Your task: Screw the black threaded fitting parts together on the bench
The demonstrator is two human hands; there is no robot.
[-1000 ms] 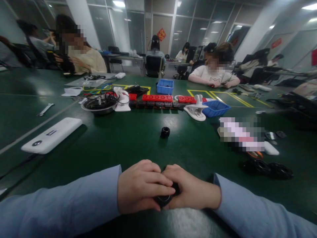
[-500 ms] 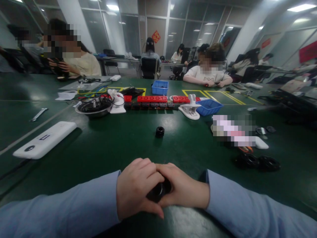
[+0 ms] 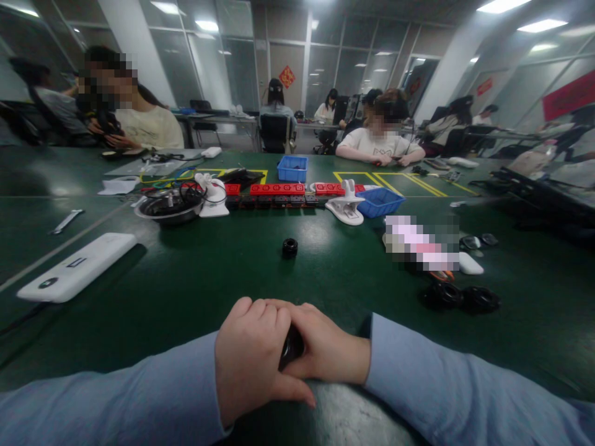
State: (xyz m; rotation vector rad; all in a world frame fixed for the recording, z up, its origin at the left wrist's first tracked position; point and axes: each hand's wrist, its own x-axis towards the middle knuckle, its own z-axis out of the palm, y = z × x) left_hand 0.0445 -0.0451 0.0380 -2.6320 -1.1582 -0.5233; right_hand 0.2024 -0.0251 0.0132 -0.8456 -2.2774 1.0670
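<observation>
My left hand (image 3: 251, 353) and my right hand (image 3: 328, 347) are together low in the middle of the head view, both closed around a black, shiny round part (image 3: 292, 348). Only a strip of it shows between the hands, so its full shape is hidden. The fingers of my left hand curl over it from the left, with the thumb stretched along below. From the right, my other hand wraps it, its fingertips hidden behind the left. Straight ahead on the green table (image 3: 223, 266) stands a small black ring-shaped part (image 3: 289, 248).
Two black rings (image 3: 481, 299) lie at the right. A white power bank-like device (image 3: 79, 267) with a cable lies left, near a wrench (image 3: 67, 221). Farther back are a metal bowl (image 3: 170, 214), red blocks (image 3: 277, 189), a white clip base (image 3: 346, 203) and a blue bin (image 3: 381, 202). People sit beyond.
My left hand has rolled over the black part, and its fingers are curled tighter, covering more of it. The view has shifted slightly to the right.
</observation>
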